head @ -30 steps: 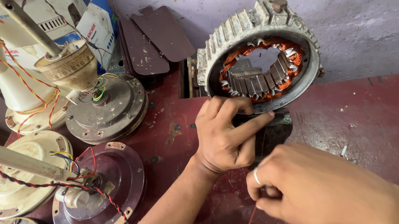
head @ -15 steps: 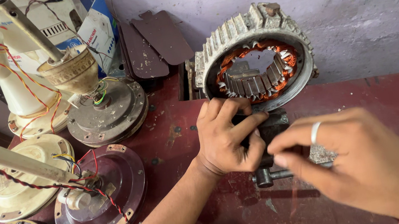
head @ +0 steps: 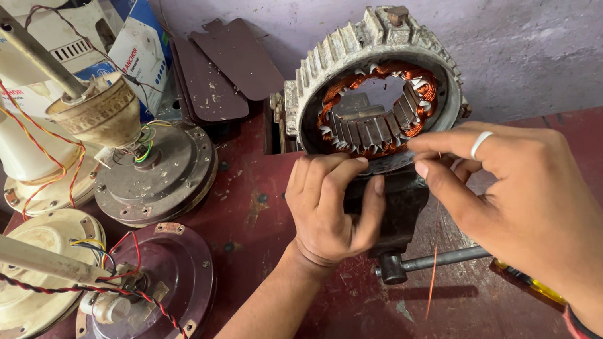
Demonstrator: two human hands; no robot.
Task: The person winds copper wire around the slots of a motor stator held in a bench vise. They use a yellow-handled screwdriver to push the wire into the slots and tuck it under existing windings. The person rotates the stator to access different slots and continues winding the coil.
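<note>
A ribbed grey motor stator [head: 335,51] with copper windings [head: 324,109] stands upright at the back of the red table [head: 596,147], its lower edge in a dark bench vise [head: 400,218]. My left hand [head: 328,209] is wrapped over the vise's left jaw, just under the stator. My right hand [head: 520,199], with a ring on one finger, reaches in from the right. Its thumb and fingertips pinch together at the stator's lower rim. A thin copper wire [head: 433,286] trails down below that hand; its upper end is hidden.
The vise's handle bar [head: 437,259] sticks out toward me, with a yellow screwdriver [head: 531,285] lying to its right. Several ceiling fan motors and down rods [head: 149,177] with red and yellow leads crowd the left side. Brown fan blades [head: 228,64] lean on the back wall.
My right hand has risen from the table's front edge to the stator's lower rim. My left hand has stayed on the vise. The view has shifted slightly.
</note>
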